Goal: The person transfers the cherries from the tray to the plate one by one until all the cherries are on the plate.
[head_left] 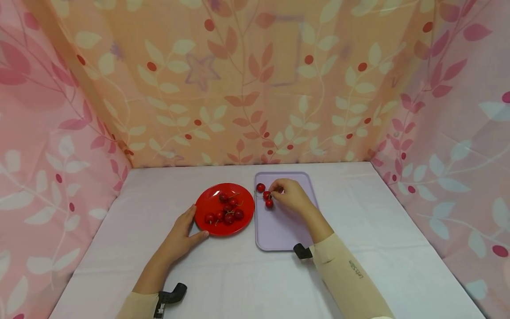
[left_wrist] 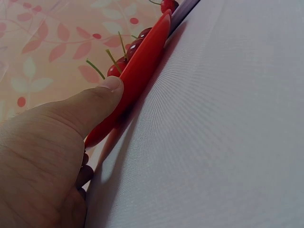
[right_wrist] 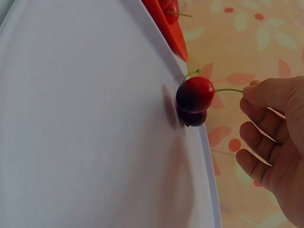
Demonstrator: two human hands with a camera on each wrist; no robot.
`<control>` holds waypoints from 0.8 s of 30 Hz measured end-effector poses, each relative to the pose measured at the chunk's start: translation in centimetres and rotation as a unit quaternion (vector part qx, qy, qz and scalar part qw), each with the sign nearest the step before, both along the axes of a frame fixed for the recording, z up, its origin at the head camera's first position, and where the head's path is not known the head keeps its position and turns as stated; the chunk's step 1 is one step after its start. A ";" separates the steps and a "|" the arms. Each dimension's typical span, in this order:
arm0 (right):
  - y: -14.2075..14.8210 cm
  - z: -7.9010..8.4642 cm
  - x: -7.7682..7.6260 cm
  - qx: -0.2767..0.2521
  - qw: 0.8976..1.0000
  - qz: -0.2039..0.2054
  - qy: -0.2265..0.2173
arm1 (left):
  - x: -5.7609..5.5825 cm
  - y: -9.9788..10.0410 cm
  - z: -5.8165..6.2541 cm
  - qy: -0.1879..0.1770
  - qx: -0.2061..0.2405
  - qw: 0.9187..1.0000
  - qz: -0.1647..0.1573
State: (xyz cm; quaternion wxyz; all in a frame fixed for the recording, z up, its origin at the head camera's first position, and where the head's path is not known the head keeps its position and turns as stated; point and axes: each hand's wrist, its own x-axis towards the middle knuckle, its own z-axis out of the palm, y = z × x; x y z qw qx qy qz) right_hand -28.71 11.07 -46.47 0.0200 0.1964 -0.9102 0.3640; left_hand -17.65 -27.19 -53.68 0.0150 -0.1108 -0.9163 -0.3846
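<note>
My left hand (head_left: 183, 237) grips the red plate (head_left: 203, 195) at its left edge, the thumb on the near rim and the fingers along the far left side. Several dark red cherries (head_left: 229, 218) with green stems lie on the plate. Over the lilac tray (head_left: 283, 237), my right hand (head_left: 292, 195) pinches a cherry (right_wrist: 195, 94) by its stem between thumb and fingertips. That cherry hangs close over the tray's left part and overlaps another in the right wrist view. A further cherry (head_left: 260, 188) lies near the tray's upper left corner.
The plate and tray stand side by side on a white cloth-covered table (head_left: 223, 279). Leaf-patterned cloth walls (head_left: 247, 88) rise at the back and both sides. Each wrist carries a black camera mount (head_left: 173, 294).
</note>
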 end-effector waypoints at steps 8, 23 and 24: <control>-0.9 0.6 0.3 -0.028 1.000 0.006 0.012 | -0.1 0.0 0.0 -0.002 0.005 1.000 -0.002; -4.0 2.0 0.8 -0.081 0.996 0.037 0.030 | 0.2 0.0 0.2 -0.003 0.006 1.000 0.000; -4.2 2.1 0.9 -0.084 0.995 0.040 0.032 | 0.2 0.0 0.2 -0.004 0.007 1.000 -0.001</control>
